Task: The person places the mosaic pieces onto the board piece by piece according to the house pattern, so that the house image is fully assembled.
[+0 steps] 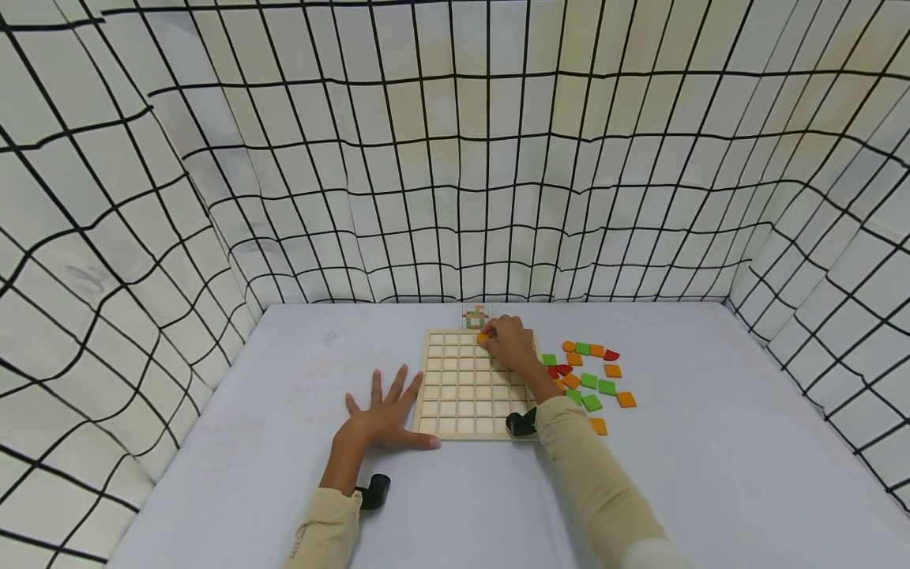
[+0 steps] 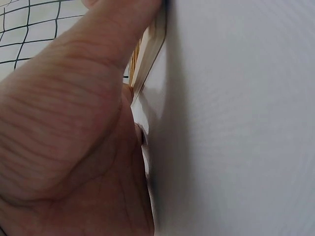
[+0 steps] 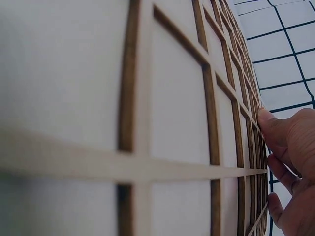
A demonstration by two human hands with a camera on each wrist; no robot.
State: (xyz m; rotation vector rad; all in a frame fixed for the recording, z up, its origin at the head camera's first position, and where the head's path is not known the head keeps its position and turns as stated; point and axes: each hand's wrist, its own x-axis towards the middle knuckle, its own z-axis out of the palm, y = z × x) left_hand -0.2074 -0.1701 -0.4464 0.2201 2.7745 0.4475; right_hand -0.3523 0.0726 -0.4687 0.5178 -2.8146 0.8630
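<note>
A wooden grid board [image 1: 455, 395] with square cells lies on the white table. At its far edge my right hand [image 1: 510, 344] pinches a small orange tile [image 1: 482, 338] over the top row. The right wrist view shows the same hand [image 3: 295, 162] at the far end of the grid, the tile hidden there behind its fingers. My left hand [image 1: 384, 419] is spread flat by the board's near left corner, thumb along the front edge. In the left wrist view, that hand [image 2: 74, 128] lies low against the table beside the board's side.
Several loose green tiles [image 1: 589, 381], orange tiles [image 1: 626, 400] and red rounded pieces [image 1: 611, 356] are scattered right of the board, some partly behind the right arm. A small pattern card [image 1: 475, 317] lies beyond the far edge. Black netting [image 1: 441, 190] over white walls surrounds the table.
</note>
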